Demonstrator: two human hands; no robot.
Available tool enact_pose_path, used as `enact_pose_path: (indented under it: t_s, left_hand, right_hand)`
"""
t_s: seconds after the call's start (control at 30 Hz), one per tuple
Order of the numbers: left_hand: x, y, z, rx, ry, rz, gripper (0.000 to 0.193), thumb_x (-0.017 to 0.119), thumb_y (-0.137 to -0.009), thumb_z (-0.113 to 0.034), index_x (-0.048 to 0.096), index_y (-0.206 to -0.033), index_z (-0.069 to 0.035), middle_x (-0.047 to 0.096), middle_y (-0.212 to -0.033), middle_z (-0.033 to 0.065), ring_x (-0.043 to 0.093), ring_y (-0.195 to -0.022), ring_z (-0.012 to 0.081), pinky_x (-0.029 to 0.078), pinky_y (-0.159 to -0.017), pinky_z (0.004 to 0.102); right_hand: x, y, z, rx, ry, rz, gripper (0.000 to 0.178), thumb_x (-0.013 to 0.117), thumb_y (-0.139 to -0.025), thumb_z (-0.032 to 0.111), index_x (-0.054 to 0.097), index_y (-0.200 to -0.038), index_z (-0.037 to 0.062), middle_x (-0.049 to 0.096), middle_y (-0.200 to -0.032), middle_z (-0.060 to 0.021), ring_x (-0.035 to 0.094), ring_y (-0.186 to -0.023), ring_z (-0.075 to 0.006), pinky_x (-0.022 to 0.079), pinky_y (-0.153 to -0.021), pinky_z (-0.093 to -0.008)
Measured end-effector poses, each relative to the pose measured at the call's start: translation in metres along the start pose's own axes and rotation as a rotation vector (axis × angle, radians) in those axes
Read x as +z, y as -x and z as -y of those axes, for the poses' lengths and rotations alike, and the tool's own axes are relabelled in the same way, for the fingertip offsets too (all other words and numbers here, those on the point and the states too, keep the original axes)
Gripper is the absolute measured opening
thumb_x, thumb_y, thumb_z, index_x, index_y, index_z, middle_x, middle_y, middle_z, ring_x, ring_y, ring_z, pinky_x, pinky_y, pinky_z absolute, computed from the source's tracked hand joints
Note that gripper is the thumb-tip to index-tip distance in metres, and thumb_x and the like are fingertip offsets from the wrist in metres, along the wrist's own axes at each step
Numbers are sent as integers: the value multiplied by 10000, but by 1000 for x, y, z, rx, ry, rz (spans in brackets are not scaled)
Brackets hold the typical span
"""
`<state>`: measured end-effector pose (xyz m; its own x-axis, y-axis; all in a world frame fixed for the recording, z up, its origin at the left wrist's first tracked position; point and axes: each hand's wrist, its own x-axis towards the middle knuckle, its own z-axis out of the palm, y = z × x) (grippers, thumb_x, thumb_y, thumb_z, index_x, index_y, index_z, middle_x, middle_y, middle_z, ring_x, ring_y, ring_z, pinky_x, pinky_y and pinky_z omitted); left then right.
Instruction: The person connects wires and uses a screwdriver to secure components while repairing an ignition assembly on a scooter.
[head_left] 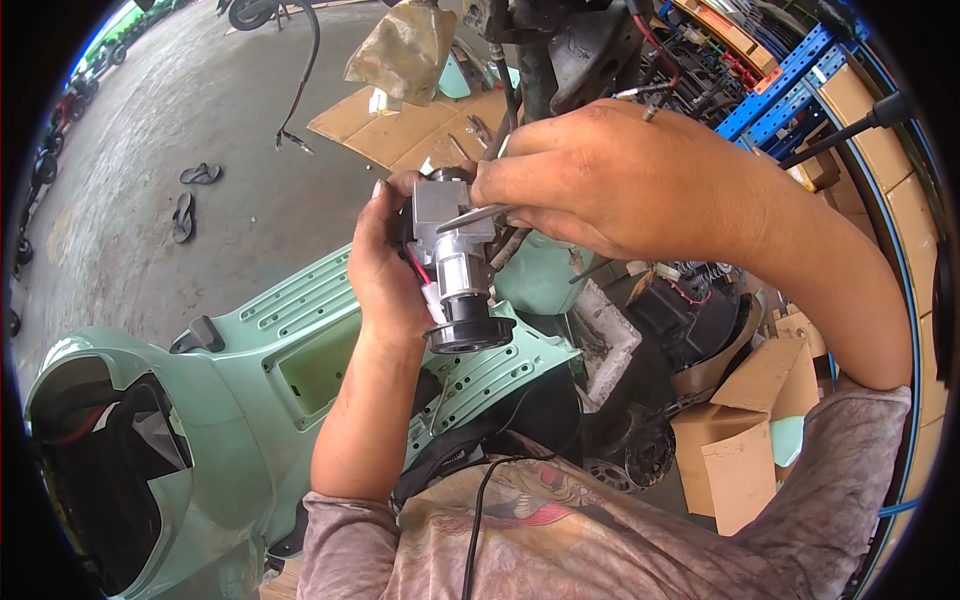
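My left hand is wrapped round an ignition lock, held up in front of me. It has a silver block at the top, a silver cylinder below and a black round flange at the bottom. Beside it a red wire runs down to a white connector. My right hand comes over from the right, closed on a slim grey metal tool. The tool's end lies against or just in front of the silver block; its other end is hidden in the fingers, so its exact kind is unclear.
Mint-green scooter body panels lie below and left. A cardboard sheet with small parts is on the floor ahead, near sandals. An open cardboard box stands at right, below blue shelving. Cables hang near the top.
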<state>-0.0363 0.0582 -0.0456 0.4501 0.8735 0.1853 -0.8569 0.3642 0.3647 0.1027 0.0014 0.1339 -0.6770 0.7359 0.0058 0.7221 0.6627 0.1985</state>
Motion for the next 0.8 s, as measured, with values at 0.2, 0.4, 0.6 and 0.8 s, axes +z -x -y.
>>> enact_pose_path:
  t_s: [0.2,0.4,0.6,0.8]
  left_hand:
    - [13,10,5,19,218,57,312,369,-1001,-377,495,-1031,-92,576,-1171,190,620,-999,323,552,-828,492]
    - [13,12,14,107,238,106,323,342,-1012,-391,490,-1026,-104,539,-1248,210,589,-1081,349,512,-923,531]
    - [8,9,13,178,214,181,319,349,-1009,-410,452,-928,-119,532,-1234,224,612,-1013,326,543,-872,494]
    - [7,3,13,290,-9,181,337,370,-1005,-421,418,-842,-129,537,-1202,262,615,-920,263,557,-818,414]
  right_hand:
    - [12,8,-3,-39,-45,-93,154,594,-830,119,581,-981,90,630,-814,-116,666,-774,-319,545,-662,-416]
    - [28,18,-5,-98,7,-217,261,630,-822,138,571,-1074,100,616,-792,-89,659,-727,-286,534,-623,-391]
    - [36,24,8,295,-443,-253,440,728,-790,105,580,-1200,41,666,-1091,-124,673,-980,-244,543,-776,-360]
    - [47,29,2,256,-618,-267,439,724,-829,198,605,-1206,7,641,-1044,-122,622,-978,-212,491,-848,-320]
